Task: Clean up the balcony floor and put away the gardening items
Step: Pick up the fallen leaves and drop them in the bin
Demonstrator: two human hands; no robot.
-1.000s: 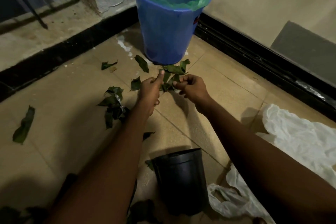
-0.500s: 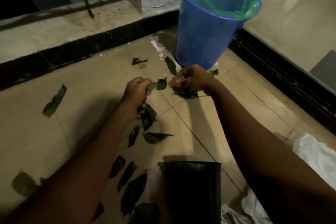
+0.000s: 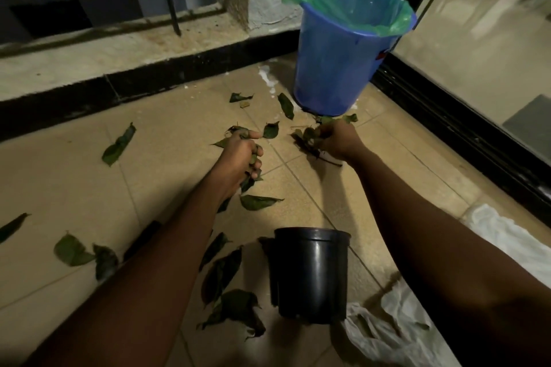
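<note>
Over tan tile floor [image 3: 74, 188], left hand [image 3: 238, 155] and right hand [image 3: 338, 141] fingers [image 3: 257, 154] clutch leaves [image 3: 308, 135] near blue bucket [image 3: 334, 74]

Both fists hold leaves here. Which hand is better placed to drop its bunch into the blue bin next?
Right, probably. The right hand grips its leaves just in front of the base of the blue bin. The left hand, also full, sits farther from it, toward the left.

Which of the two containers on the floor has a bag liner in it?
The blue bucket in the far corner: a green bag is folded over its rim. The black pot nearer the person shows no bag at its rim.
</note>
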